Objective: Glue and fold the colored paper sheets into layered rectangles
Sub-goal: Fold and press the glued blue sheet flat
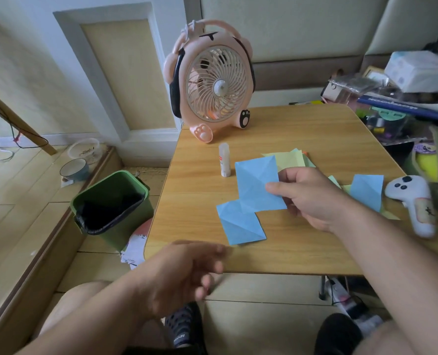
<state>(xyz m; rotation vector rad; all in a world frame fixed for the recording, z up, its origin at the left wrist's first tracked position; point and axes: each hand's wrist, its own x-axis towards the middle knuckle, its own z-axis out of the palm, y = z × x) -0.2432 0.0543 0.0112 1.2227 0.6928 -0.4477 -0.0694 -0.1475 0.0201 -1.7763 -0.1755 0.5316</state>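
Fingers [276, 188] of my right hand [312, 198] pinch the blue paper sheet [257, 185], tilted up over the worktop [302, 129] and overlapping a 2nd blue sheet [241, 224] lying flat. My left hand [184, 272] hovers at the near edge, blurred, fingers loosely curled, holding nothing.

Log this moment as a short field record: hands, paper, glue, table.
right hand: pinches the creased blue paper sheet at its right edge
left hand: blurred, holds nothing, at the wooden table's near edge
second blue sheet: flat, overlapped by the held one
white glue stick: capped, lying behind the sheets
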